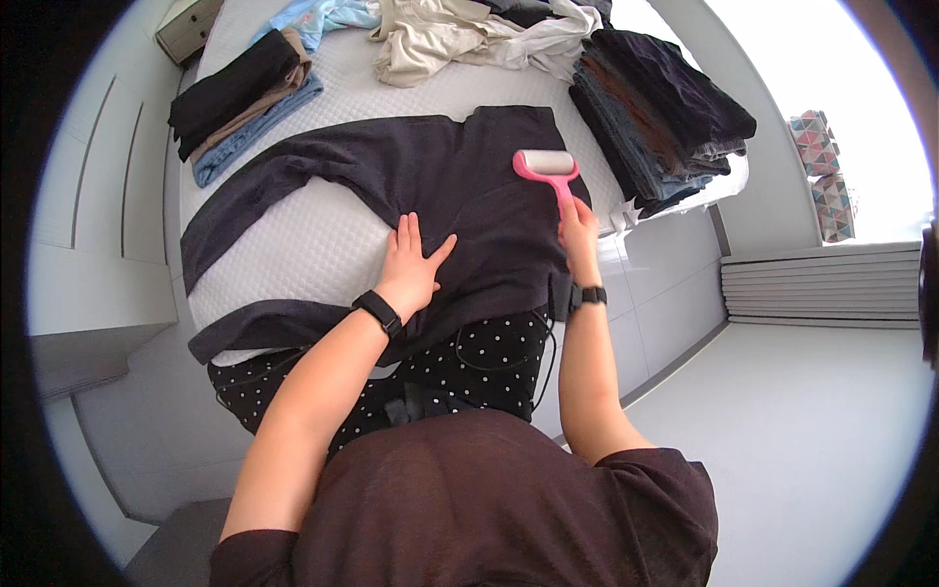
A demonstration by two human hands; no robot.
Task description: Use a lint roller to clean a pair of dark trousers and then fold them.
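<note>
Dark trousers (484, 191) lie spread over a white quilted mattress (345, 242), their waist to the right and legs to the left. My left hand (413, 268) rests on them near the crotch, its fingers apart and nothing in it. In my right hand (579, 235) is the pink handle of a lint roller (549, 163). The roller's white cylinder is over the trousers, close to the waistband; whether it touches the cloth I cannot tell.
Folded trousers are stacked at the mattress's right (660, 117) and left (242, 103). Beige and white garments (433, 37) lie crumpled at the far side, beside a light blue one (315, 22). Pale cabinets (110, 176) stand left, and a grey curtain (821, 290) is at the right.
</note>
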